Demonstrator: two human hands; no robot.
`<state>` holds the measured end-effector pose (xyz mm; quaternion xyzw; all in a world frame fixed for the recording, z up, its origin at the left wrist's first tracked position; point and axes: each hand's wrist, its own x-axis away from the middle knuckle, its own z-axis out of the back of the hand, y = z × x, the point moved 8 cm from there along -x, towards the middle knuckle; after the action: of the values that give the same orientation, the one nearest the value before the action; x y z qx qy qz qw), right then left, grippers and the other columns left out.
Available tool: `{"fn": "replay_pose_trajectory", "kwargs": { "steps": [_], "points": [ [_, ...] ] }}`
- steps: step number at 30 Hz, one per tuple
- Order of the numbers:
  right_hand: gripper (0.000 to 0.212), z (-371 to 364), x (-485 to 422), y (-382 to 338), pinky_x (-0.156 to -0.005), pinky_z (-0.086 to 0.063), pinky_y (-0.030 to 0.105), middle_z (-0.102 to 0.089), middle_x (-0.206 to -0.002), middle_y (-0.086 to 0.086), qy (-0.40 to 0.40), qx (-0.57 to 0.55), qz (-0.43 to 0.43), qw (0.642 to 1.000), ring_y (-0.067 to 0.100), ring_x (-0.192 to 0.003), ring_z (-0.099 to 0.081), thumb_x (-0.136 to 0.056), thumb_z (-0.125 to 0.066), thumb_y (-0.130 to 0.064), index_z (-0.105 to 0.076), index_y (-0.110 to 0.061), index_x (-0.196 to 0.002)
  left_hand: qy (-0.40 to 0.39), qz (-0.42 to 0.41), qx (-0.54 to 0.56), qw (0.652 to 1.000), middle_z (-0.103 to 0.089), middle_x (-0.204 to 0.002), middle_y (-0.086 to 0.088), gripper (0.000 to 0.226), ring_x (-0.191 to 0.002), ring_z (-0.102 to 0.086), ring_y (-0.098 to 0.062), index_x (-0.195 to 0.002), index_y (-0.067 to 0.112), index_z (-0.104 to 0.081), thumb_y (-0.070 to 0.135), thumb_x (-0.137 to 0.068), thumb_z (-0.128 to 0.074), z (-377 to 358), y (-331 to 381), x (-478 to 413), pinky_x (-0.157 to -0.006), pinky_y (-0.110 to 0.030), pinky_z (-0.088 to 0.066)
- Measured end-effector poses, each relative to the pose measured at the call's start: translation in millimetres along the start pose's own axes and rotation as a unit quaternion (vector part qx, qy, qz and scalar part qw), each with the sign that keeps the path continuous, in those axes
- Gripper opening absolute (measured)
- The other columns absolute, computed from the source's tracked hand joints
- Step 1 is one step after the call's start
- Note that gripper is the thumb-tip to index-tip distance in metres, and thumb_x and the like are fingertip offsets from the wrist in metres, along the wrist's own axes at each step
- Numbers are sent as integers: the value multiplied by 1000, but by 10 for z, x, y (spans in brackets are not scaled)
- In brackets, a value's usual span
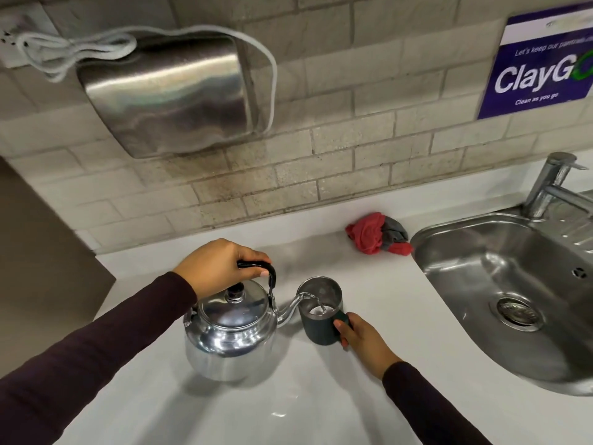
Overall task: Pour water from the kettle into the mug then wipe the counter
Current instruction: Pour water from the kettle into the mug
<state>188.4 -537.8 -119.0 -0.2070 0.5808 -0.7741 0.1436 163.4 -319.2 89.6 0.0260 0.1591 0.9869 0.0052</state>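
A shiny steel kettle (229, 329) with a black handle hangs tilted to the right over the white counter (321, 396). My left hand (218, 264) grips its handle from above. A thin stream of water runs from the spout into a dark mug (317, 329) with a steel inside, which stands on the counter just right of the kettle. My right hand (362, 340) holds the mug by its handle side. A crumpled red and grey cloth (375, 234) lies on the counter near the wall, left of the sink.
A steel sink (481, 284) with a drain and a tap (552, 184) fills the right side. A steel hand dryer (167, 94) with a white cord hangs on the tiled wall. A purple sign (539, 65) is at the upper right. A brown panel stands at the left.
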Motion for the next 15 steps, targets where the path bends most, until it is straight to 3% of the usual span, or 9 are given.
{"fn": "replay_pose_trajectory", "kwargs": {
  "steps": [5, 10, 15],
  "points": [
    [29, -5, -2, 10, -60, -42, 12, -49, -67, 0, -2, 1, 1, 1000, 12, -64, -45, -97, -45, -30, -43, -22, -69, -8, -4, -16, 1000, -71, -105, 24, 25, -90, -63, 3, -101, 57, -59, 52, -77, -64, 38, 7, -3, -83, -27, -53],
    [28, -4, -11, 23, -64, -39, 20, -50, -67, -1, -3, 0, 0, 1000, 12, -64, -46, -96, -45, -31, -44, -23, -69, -9, -4, -31, 999, -72, -101, 24, 24, -86, -64, 2, -100, 58, -58, 52, -77, -63, 71, 26, -4, -81, -27, -53],
    [29, 4, -16, 33, -63, -41, 19, -50, -66, -3, 3, 5, 4, 1000, 11, -64, -47, -96, -45, -32, -44, -24, -69, -8, -5, -38, 999, -72, -99, 24, 25, -84, -64, 2, -101, 58, -58, 54, -77, -63, 104, 43, 0, -79, -28, -54]
  ]
}}
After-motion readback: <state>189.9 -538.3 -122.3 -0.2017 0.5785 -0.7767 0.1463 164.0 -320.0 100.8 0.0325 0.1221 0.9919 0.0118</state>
